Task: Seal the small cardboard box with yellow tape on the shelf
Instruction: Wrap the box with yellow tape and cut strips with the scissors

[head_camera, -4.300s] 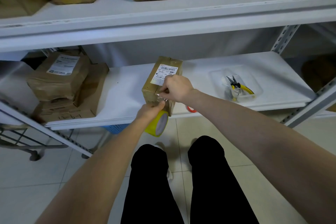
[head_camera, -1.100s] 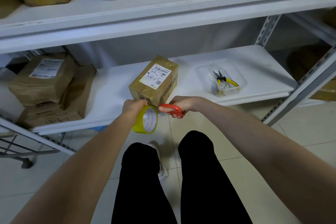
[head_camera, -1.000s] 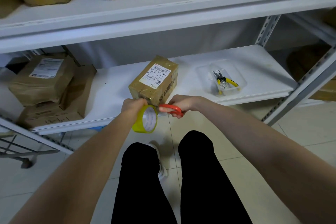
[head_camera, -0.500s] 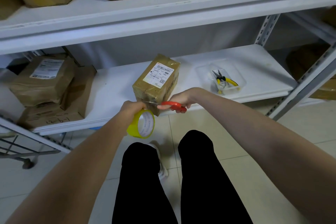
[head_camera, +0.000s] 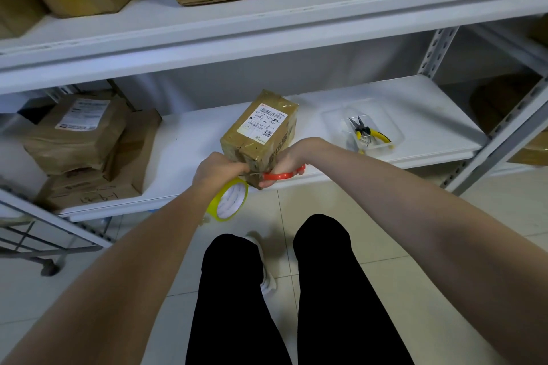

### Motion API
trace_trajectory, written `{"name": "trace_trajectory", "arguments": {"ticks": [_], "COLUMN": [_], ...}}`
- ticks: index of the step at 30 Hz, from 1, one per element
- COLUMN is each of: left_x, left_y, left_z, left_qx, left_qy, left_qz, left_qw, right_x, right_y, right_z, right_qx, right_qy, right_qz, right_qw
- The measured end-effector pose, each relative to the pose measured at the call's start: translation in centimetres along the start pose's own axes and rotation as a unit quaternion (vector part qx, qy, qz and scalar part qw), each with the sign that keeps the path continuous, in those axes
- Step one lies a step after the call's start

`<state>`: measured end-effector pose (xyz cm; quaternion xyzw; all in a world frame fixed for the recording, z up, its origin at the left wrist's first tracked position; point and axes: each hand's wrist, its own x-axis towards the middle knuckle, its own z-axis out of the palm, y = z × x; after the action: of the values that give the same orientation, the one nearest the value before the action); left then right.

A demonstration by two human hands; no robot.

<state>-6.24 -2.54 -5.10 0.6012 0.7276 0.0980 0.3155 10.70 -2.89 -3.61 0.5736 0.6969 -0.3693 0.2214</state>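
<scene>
Blades of scissors [head_camera: 281, 176] indistinct between left hand [head_camera: 219, 169] and right hand [head_camera: 289, 155]

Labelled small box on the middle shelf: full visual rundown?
The small cardboard box is brown and wrapped in glossy tape, with a white barcode label on top and dark print on its right side. It sits skewed at the front edge of the shelf, one corner toward the person. The left hand, holding a yellow tape roll, and the right hand, holding red scissors, touch its near faces.
</scene>
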Motion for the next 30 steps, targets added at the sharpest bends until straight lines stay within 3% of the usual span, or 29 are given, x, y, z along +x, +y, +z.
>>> {"name": "trace_trajectory", "arguments": {"ticks": [5, 15, 21, 25, 30], "left_x": [-0.1, 0.5, 1.1, 2.1, 2.0], "left_y": [-0.1, -0.3, -0.8, -0.9, -0.7], "left_z": [1.1, 0.4, 0.1, 0.7, 0.9], "left_qx": [0.07, 0.084, 0.006, -0.01, -0.016], "left_qy": [0.018, -0.025, -0.013, 0.005, -0.027], "left_qz": [0.016, 0.006, -0.009, 0.004, -0.001], "left_qw": [0.997, 0.996, 1.0, 1.0, 1.0], "right_x": [0.5, 0.2, 0.0, 1.5, 4.8], "right_y": [-0.6, 4.0, 7.6, 9.1, 8.6], "right_z": [0.4, -0.4, -1.4, 0.0, 2.2], "right_qx": [-0.071, 0.011, 0.091, 0.123, 0.18], "right_qy": [0.02, -0.011, 0.092, 0.244, 0.322], "right_qz": [0.034, 0.118, 0.16, 0.185, 0.169], "right_qw": [0.997, 0.993, 0.979, 0.944, 0.914]}}
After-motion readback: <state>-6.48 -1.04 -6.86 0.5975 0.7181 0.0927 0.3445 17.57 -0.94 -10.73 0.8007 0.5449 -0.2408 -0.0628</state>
